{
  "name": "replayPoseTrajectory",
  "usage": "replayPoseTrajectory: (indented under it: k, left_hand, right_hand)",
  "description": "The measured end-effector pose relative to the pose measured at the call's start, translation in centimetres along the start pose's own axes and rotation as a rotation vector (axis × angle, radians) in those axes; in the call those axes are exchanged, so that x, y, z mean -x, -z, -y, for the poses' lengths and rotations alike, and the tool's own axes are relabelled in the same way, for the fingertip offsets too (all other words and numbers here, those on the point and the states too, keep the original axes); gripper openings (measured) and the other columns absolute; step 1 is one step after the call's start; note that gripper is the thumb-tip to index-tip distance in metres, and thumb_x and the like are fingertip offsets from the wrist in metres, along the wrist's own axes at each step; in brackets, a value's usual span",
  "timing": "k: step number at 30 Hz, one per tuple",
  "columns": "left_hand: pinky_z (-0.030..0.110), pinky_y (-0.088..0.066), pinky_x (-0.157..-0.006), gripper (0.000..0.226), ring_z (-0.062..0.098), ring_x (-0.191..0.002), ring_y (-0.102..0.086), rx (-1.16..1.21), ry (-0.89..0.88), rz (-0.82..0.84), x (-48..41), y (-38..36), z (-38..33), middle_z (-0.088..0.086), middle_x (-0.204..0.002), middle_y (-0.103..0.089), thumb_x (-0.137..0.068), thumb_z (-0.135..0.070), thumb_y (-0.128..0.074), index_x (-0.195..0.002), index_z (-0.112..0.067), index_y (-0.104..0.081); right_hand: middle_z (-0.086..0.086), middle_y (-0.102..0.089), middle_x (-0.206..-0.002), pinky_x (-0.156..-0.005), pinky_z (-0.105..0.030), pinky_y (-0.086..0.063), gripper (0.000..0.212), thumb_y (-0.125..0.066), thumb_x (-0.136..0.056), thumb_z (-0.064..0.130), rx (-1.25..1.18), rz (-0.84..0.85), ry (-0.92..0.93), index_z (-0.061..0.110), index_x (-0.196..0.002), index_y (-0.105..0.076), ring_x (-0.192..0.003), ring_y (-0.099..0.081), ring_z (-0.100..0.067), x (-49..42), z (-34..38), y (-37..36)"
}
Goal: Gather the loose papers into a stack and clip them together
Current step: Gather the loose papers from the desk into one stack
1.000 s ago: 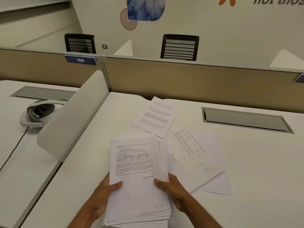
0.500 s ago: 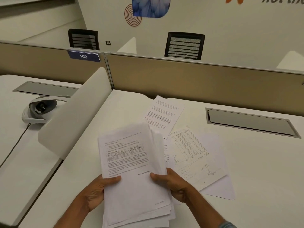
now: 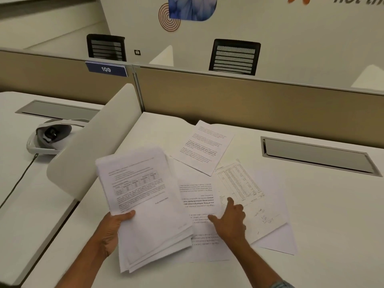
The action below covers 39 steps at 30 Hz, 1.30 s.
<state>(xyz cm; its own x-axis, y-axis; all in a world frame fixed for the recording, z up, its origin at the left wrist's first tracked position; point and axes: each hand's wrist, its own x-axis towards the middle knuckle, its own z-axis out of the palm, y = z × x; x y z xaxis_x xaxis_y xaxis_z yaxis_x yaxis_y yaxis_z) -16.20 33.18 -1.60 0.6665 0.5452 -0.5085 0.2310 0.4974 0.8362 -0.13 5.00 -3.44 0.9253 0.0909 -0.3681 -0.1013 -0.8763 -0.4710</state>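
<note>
The left hand (image 3: 113, 231) gripped the stack of papers (image 3: 145, 204) by its left side, thumb on the top page and fingers curled underneath. The stack was raised and tilted over the tabletop (image 3: 322, 215), close to the left edge, its sheets fanned unevenly at the bottom. The right hand (image 3: 230, 221) lay on the loose sheets just right of the stack. Its thumb and index finger were spread apart and touched the paper, and its other fingers were loosely curled, pinching nothing. Under the thumb lay a printed text sheet (image 3: 199, 196), partly overlapped by the stack. Under the palm lay a sheet with a table of figures (image 3: 243, 183), which overlapped a blank sheet (image 3: 280, 242) on its right. Another text sheet (image 3: 204, 146) lay farther back, toward the far edge, its near corner over the others. A grey cable hatch (image 3: 315, 156) sat in the tabletop near the right edge. A curved white divider (image 3: 93, 142) stood along the left edge, with a headset (image 3: 49, 138) beyond it.
</note>
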Motion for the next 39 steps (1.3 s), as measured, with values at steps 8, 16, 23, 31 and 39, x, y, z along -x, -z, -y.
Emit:
replayPoseTrajectory:
  k: [8, 16, 23, 31, 39]
  left_hand:
    - [0.056, -0.038, -0.115, 0.054, 0.039, -0.124, -0.059, 0.140, 0.119, -0.121, 0.3, 2.1, 1.2, 0.015, -0.136, -0.064, -0.088, 0.013, -0.061, -0.134, -0.014, -0.061]
    - [0.056, -0.045, -0.107, 0.048, 0.042, -0.114, -0.062, 0.125, 0.226, -0.109, 1.1, 0.8, 3.2, 0.019, -0.128, -0.068, -0.086, 0.013, -0.062, -0.130, -0.007, -0.063]
    - [0.054, -0.053, -0.096, 0.046, 0.042, -0.108, -0.068, 0.058, 0.272, -0.109, 1.1, -0.7, 4.1, 0.019, -0.122, -0.073, -0.083, 0.009, -0.068, -0.127, -0.006, -0.067]
    - [0.051, -0.053, -0.097, 0.045, 0.040, -0.113, -0.068, 0.089, 0.306, -0.028, 1.4, -0.5, 3.3, 0.016, -0.117, -0.077, -0.079, 0.008, -0.070, -0.121, -0.008, -0.071]
    - [0.053, -0.047, -0.108, 0.046, 0.037, -0.114, -0.068, 0.054, 0.272, 0.017, 2.0, -2.2, 4.2, 0.014, -0.119, -0.077, -0.078, 0.003, -0.074, -0.122, -0.010, -0.071]
  right_hand:
    - [-0.018, -0.029, -0.144, -0.099, -0.044, -0.053, 0.110, -0.083, -0.077, 0.034, 0.091, 0.094, -0.012, 0.015, -0.156, -0.008, -0.131, -0.039, -0.033, -0.2, 0.5, -2.1]
    - [-0.015, -0.028, -0.148, -0.104, -0.054, -0.045, 0.107, -0.080, -0.080, 0.034, 0.238, 0.069, -0.057, 0.019, -0.156, -0.006, -0.136, -0.036, -0.032, 0.3, 1.6, -2.3]
    - [-0.018, -0.034, -0.141, -0.092, -0.038, -0.054, 0.096, -0.076, -0.083, 0.014, 0.035, 0.031, -0.022, 0.015, -0.154, -0.013, -0.125, -0.046, -0.032, -0.1, 1.0, -2.9]
    - [-0.010, -0.074, -0.116, -0.079, -0.041, -0.063, 0.036, -0.065, -0.089, -0.002, -0.717, 0.222, -0.026, 0.016, -0.120, -0.063, -0.092, -0.074, -0.024, 0.8, -1.4, -0.1]
    - [-0.001, -0.082, -0.098, -0.062, -0.040, -0.064, 0.037, -0.068, -0.092, 0.002, -0.947, 0.425, -0.070, 0.028, -0.117, -0.063, -0.082, -0.079, -0.032, 2.3, -4.6, 3.4]
